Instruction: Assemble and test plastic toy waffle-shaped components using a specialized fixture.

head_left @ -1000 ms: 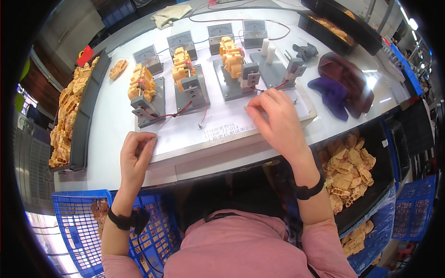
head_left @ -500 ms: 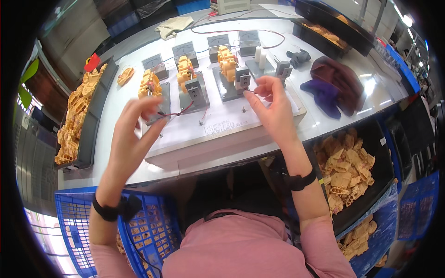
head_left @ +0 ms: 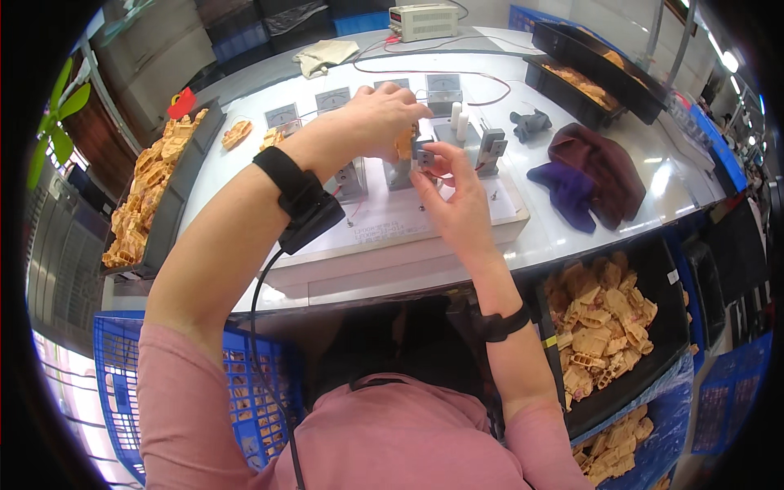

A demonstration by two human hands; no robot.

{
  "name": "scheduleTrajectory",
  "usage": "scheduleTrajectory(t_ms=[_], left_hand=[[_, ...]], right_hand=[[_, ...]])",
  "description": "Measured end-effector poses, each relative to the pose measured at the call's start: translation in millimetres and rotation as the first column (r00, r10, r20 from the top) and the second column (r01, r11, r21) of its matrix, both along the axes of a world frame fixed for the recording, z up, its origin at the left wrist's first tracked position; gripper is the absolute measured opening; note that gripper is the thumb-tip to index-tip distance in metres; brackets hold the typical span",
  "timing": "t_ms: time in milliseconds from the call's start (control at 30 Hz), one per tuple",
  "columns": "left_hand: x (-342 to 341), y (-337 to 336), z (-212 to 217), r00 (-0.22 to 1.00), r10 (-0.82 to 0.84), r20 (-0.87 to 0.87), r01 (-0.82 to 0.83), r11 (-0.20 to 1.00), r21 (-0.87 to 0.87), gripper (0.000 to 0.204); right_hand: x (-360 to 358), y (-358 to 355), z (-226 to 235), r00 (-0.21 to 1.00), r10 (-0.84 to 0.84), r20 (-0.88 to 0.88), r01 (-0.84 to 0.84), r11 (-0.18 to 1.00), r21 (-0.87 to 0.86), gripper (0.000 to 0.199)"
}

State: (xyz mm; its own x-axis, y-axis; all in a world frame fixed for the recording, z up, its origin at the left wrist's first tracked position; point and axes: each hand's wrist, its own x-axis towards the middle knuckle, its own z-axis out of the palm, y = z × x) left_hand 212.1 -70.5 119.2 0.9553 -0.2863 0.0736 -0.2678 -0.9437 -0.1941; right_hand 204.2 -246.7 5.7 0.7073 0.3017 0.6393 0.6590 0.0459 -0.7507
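My left hand [head_left: 377, 121] reaches across to the rightmost fixture, its fingers curled down over a yellow plastic part [head_left: 404, 145] that shows only in a narrow strip. On the same fixture, my right hand [head_left: 457, 192] closes thumb and forefinger around a small dark grey block [head_left: 424, 157] with round holes. Its other fingers are bent, and a bit of red shows beside them. The left forearm covers most of the other fixtures; one more grey block [head_left: 347, 178] and a yellow part [head_left: 272, 137] peek out around it.
Small panel meters [head_left: 445, 88] stand behind the fixtures. Two white posts [head_left: 462, 126] rise to the right, near a dark cloth [head_left: 600, 171]. A long tray [head_left: 184, 167] of yellow parts lies left; black bins [head_left: 563, 86] sit far right. A power supply [head_left: 423, 22] stands at the back.
My left hand has left the leftmost fixture, where a red wire hung near its parted fingers, and swung right onto the rightmost yellow part. My right hand stays by the same grey block.
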Motion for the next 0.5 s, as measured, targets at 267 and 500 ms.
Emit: scheduleTrajectory(t_ms=[267, 500], left_hand=[[15, 7, -9, 0.993, -0.101, 0.068, 0.088, 0.982, 0.167, 0.026], [-76, 47, 61, 0.781, -0.106, 0.616, 0.207, 0.974, -0.095, 0.033]], right_hand=[[0, 2, -5, 0.985, 0.118, -0.129, -0.109, 0.991, 0.071, 0.023], [13, -16, -22, 0.967, 0.201, -0.157, -0.183, 0.975, 0.124, 0.027]])
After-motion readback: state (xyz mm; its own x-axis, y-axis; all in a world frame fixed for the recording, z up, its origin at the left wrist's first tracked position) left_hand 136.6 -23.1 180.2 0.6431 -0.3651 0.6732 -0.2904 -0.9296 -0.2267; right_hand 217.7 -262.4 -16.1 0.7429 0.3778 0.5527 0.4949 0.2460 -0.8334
